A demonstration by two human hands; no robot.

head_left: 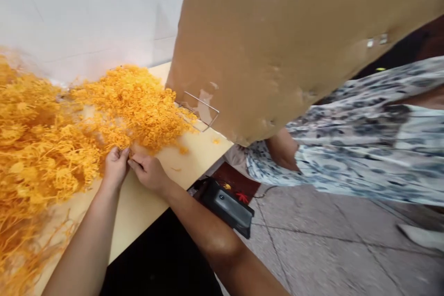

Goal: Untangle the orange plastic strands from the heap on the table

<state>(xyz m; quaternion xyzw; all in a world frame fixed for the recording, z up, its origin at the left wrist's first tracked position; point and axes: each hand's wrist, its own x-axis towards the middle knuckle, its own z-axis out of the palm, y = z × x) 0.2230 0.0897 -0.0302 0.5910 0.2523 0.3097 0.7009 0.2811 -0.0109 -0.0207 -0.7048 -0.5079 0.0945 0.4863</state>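
My left hand [117, 165] and my right hand [150, 172] meet at the near edge of a heap of orange dried flowers [138, 106]. Thumbs and fingers of both are closed in a pinch, the tips almost touching. Whatever lies between the fingertips is too small to make out. Orange sprigs rise just behind the fingers. A larger mass of the same flowers [38, 148], with long thin stems towards me, spreads along the left. All of it lies on a pale yellow tabletop [197, 152].
A large brown board [277, 46] stands across the table's far right, a bent wire frame [204, 111] at its foot. Beyond it is a person in a patterned garment [347, 162]. A black device [229, 206] sits below the table edge, above the grey tiled floor [312, 249].
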